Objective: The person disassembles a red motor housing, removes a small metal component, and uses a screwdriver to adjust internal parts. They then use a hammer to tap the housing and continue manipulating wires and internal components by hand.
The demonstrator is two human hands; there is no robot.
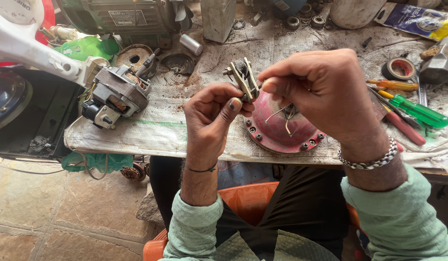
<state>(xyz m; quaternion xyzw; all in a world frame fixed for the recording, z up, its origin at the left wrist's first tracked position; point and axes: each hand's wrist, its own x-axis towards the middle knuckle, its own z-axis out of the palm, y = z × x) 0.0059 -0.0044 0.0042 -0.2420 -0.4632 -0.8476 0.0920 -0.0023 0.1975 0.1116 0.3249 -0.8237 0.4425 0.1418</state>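
My left hand (212, 116) and my right hand (321, 89) are raised over the bench edge, both pinching a small metal contact assembly (243, 77) with flat plates and a screw. Thin wires (282, 113) hang from under my right hand toward a round red metal motor cover (277, 135) lying on the bench just below. A metal bracelet sits on my right wrist, a thin black band on my left.
A small electric motor (115, 96) lies at the bench's left end beside a white plastic fan arm (25, 48). Screwdrivers with green (420, 112), red (405, 128) and orange (393, 85) handles lie to the right, near a tape roll (398, 68). Bearings, a rusty disc (133, 58) and a large motor (122, 17) crowd the back.
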